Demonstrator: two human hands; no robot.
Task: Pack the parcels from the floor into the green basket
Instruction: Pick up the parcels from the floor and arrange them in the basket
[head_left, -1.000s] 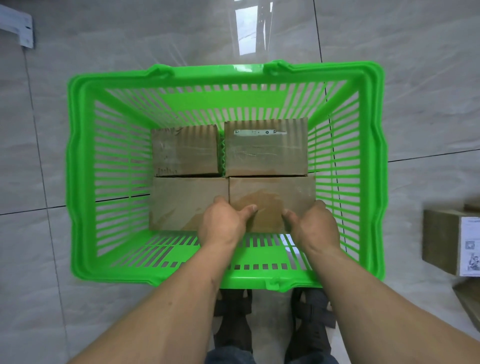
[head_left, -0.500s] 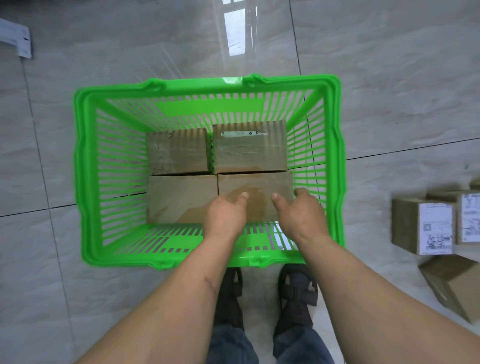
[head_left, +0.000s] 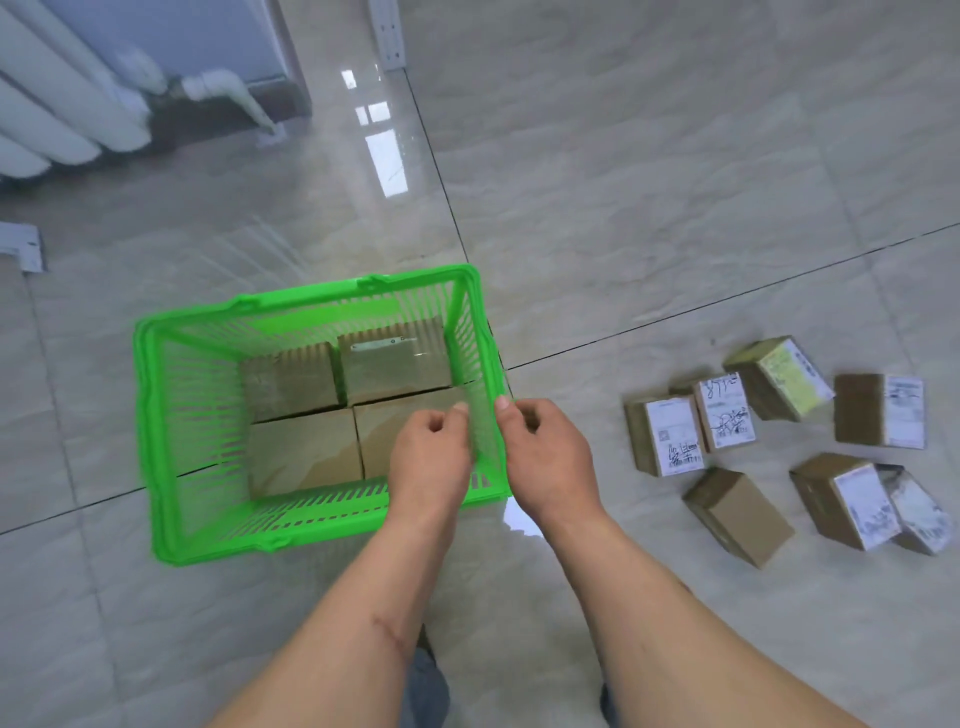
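Four parcels (head_left: 343, 415) are packed in the green basket (head_left: 156, 415); roughly seven (head_left: 779, 441) are left on the floor (head_left: 623, 208); nothing is held by the loosely curled left hand (head_left: 428, 457) or right hand (head_left: 545, 457).

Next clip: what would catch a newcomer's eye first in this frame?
The bright green basket on the pale tiled floor stands out at once, with four brown parcels packed flat in its bottom. Both hands hang empty over its right rim, the left hand inside and the right hand outside. To the right, a loose cluster of labelled parcels lies on the floor.
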